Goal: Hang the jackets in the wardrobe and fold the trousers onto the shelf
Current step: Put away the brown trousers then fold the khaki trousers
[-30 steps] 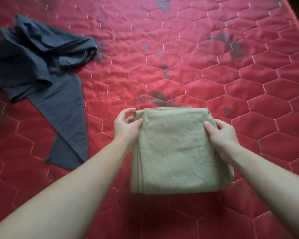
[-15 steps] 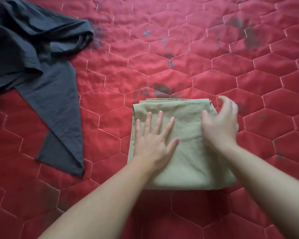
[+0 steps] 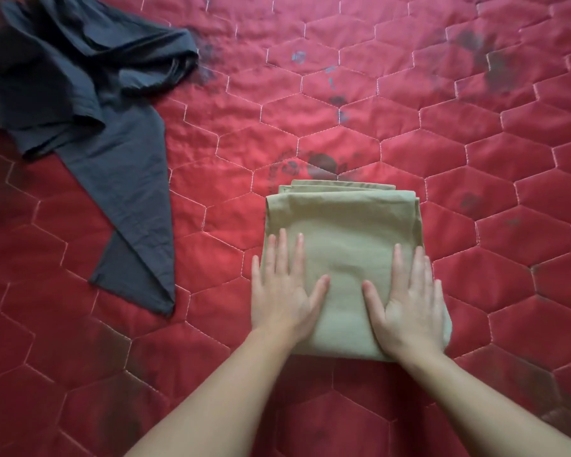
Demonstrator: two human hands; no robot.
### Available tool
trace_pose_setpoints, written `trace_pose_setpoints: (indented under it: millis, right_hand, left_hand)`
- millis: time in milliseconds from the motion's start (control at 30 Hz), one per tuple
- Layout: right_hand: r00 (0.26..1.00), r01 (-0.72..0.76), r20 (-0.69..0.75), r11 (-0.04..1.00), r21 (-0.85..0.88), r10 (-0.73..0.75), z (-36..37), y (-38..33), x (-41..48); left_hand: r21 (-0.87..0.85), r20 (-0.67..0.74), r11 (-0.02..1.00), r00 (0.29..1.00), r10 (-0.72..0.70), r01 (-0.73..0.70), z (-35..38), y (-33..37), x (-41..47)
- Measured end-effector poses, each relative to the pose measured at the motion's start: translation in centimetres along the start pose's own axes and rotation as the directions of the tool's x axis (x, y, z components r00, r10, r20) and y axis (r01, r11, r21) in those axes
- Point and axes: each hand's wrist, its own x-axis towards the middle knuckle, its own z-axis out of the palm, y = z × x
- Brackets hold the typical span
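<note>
"Where have the trousers ended up?"

"The khaki trousers (image 3: pixel 343 245) lie folded into a thick rectangle on the red quilted mattress (image 3: pixel 442 153). You can see the stacked layers along their far edge."

"And the hands?"

"Both are flat on top of the trousers, palms down. The left hand (image 3: pixel 282 291) lies on their near-left part with its fingers straight and spread, and the little finger sits right at the cloth's left edge. The right hand (image 3: pixel 409 301) lies on their near-right part, fingers straight and close together, thumb angled in toward the middle. Neither is grasping anything. They are released and simply pressing on the fabric."

"Anything else lying about?"

"A dark grey garment (image 3: pixel 80 103), well to the left of the trousers and farther off. It is crumpled in a heap, with one long pointed piece running back toward the near side. It doesn't touch the trousers. I cannot tell whether it is a jacket or another pair."

"And the mattress itself?"

"It has hexagon stitching all over. There is a dark smudge (image 3: pixel 323 164) just beyond the trousers' far edge, and more of them farther off to the right."
</note>
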Motion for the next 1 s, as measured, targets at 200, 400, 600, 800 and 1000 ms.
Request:
trace_pose_setpoints:
  millis: [200,400,600,800,1000]
  right_hand:
    - [0.957,-0.288,0.031,0.939,0.189,0.288,-1.2,-1.2,-3.7]
    - [0.836,-0.547,0.302,0.730,0.410,0.458,-4.4,1.0,-2.7]
    - [0.698,-0.686,0.699,0.429,0.588,0.158,-7.1,3.5,-5.3]
    - [0.535,-0.787,0.839,0.303,0.537,-0.097,-11.9,0.7,-6.9]
    - [0.664,-0.472,0.681,0.533,0.702,-0.308,-21.9,-7.8,-9.9]
  left_hand:
    - [-0.458,-0.036,0.794,0.884,-0.466,0.400,-0.6,1.3,-6.5]
    - [-0.684,0.359,0.420,0.776,-0.519,0.596,-2.6,-0.4,-6.5]
    - [-0.631,0.766,-0.005,0.622,-0.165,0.776,-6.0,-1.3,-9.4]
    - [-0.671,0.731,0.014,0.664,-0.158,0.741,-11.2,-3.0,-13.6]
    - [-0.806,0.560,0.056,0.790,-0.250,0.589,-21.3,-4.9,-21.8]
